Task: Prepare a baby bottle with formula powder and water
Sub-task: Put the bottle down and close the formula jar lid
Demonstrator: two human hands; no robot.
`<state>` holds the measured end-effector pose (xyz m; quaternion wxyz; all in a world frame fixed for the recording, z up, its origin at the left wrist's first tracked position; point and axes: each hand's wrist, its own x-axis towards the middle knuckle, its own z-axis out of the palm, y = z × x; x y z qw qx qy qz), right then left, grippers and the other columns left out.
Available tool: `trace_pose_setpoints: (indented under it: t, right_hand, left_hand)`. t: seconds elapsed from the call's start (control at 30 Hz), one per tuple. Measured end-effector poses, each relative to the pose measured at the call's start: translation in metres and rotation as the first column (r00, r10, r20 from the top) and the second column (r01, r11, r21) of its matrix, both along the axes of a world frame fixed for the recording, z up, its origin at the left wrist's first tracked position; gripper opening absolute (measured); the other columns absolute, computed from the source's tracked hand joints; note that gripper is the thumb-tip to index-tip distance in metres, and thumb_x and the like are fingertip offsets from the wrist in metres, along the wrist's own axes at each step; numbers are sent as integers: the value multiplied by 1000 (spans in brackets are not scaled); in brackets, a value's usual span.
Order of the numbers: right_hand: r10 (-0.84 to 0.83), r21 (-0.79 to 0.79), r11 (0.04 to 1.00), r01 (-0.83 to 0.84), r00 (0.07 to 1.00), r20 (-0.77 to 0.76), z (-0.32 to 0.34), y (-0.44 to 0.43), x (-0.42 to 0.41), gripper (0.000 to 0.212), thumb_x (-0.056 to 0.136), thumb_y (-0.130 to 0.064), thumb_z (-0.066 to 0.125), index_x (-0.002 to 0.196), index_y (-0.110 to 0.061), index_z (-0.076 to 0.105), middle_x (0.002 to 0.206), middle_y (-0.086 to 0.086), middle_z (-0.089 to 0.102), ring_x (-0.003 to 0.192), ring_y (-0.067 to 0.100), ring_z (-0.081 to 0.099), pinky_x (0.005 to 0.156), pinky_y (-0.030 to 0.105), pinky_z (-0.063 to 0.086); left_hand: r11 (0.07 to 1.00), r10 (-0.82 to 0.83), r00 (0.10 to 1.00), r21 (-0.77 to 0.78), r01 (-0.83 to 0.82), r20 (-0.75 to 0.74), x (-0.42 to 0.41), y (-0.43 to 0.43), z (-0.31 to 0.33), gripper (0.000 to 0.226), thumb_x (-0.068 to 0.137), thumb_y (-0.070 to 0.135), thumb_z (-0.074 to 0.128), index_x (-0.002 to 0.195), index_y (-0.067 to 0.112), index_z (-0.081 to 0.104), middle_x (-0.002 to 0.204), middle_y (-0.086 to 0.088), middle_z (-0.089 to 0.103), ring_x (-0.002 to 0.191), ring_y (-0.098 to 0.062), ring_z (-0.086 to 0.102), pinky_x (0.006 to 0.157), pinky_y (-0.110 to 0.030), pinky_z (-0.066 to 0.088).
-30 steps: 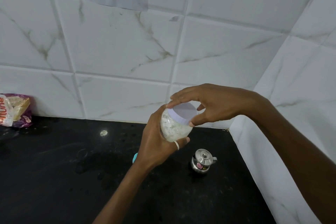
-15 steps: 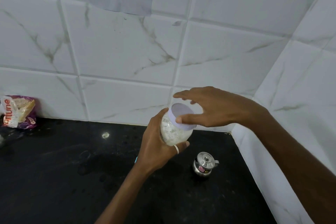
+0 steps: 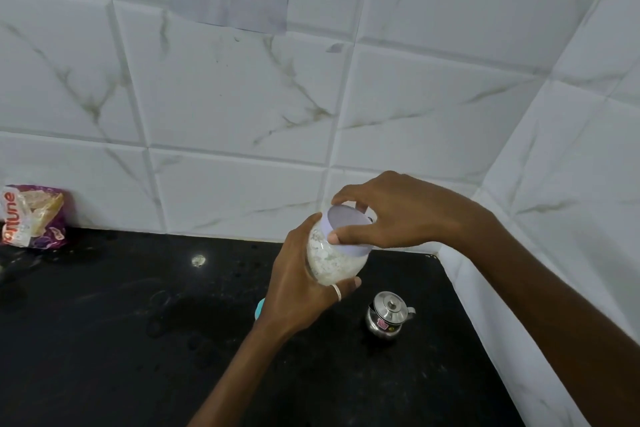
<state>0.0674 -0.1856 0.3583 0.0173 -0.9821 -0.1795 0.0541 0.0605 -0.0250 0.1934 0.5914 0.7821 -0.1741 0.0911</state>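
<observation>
Powder-filled clear round jar (image 3: 327,262) with a white lid (image 3: 346,230) is held tilted above the black counter (image 3: 104,340). Left hand (image 3: 298,291) fingers wrap its body; right hand (image 3: 391,211) fingers pinch the lid's rim. Small steel lidded pot (image 3: 387,317) stands near right; printed purple packet (image 3: 33,217) lies far left.

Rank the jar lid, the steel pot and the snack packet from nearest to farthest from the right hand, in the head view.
1. Jar lid: gripped by the right hand.
2. Steel pot: on the counter, below the hand.
3. Snack packet: far left, against the wall.
</observation>
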Motion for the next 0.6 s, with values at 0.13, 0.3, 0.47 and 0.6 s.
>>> trace_pose_setpoints:
  t: [0.13,0.3,0.47,0.6]
  right_hand:
    - [-37,-82,996,47,992,117,-10,1,3,81,79,-93,27,127,-38,61,119,-9,70,104,15,63,89,38,52]
    - [128,90,989,-115,979,-156,9,-6,-4,80,83,-68,68,153,-52,33,158,-23,39,138,-1,39,112,26,33]
    - [162,4,987,-163,977,-138,-3,-8,-6,81,85,-75,58,152,-63,15,167,-21,22,152,4,23,121,34,26]
    - [169,-96,982,-164,984,56,-14,-3,-7,78,79,-88,31,151,-58,19,146,-18,46,122,13,55,97,36,47]
  left_hand:
    - [999,-6,1000,38,6,1,-2,-3,1,86,62,31,96,134,43,49,124,21,62,115,-3,61,90,-10,49]
    - [1000,-26,999,-13,25,-44,-7,0,13,79,67,19,94,134,36,55,126,21,64,119,-4,63,96,-22,54]
    - [991,-27,999,-130,22,-37,-12,6,17,87,66,9,94,122,60,51,124,32,64,117,10,60,86,-8,50]
    - [995,-95,992,22,97,-85,-9,13,16,96,65,19,96,142,40,42,135,13,61,123,-3,60,100,-21,50]
